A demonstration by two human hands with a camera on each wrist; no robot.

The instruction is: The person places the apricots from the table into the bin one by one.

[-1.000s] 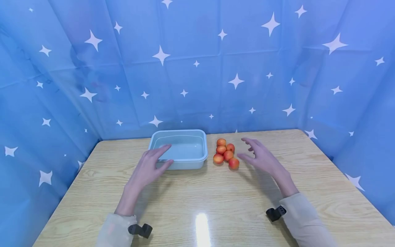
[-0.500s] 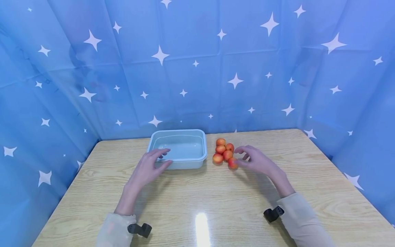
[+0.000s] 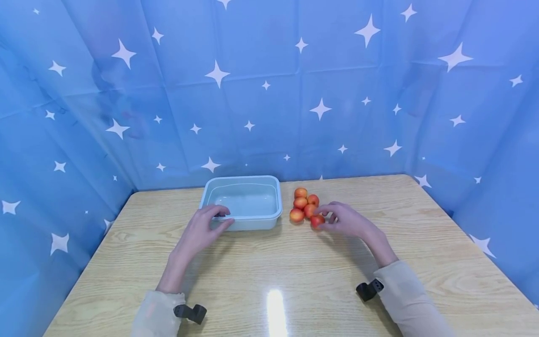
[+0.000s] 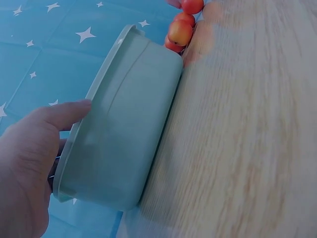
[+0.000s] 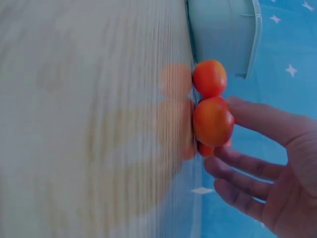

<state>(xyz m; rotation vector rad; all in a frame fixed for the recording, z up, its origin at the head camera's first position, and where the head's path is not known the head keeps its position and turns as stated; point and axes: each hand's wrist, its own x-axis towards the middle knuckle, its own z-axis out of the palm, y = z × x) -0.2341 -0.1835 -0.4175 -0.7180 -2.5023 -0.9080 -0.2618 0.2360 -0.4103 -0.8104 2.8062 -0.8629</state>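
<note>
The step in hand looks like a pinch on the nearest red-orange fruit [image 3: 317, 222], which sits on the desk [image 3: 252, 267] toward its far edge, a little right of the middle; the right hand [image 3: 350, 221] has its thumb on the near-edge side of that fruit and bent fingers reaching over toward the far edge, yet the far fingertips are partly hidden, so I cannot tell whether this grip is clamped or merely around it; the five other fruits [image 3: 300, 202] cluster just beyond, toward the far edge and the tub [image 3: 252, 225].

To do it well, the pads should meet the fruit at its widest part, thumb opposite fingers; the far fingertips need care, since the next fruit lies right against or just beside this one, and a careless push could send round fruit rolling toward the far edge; gentle, even pressure suits a smooth skin better than a hard squeeze, and a straight lift would spare the neighbours.

The left hand [image 3: 201, 229] is clamped on the tub's near rim, fingers inside and thumb outside, toward the desk's far left corner; a light hold should suffice there, as leaning on the rim could tilt or slide the tub.
</note>
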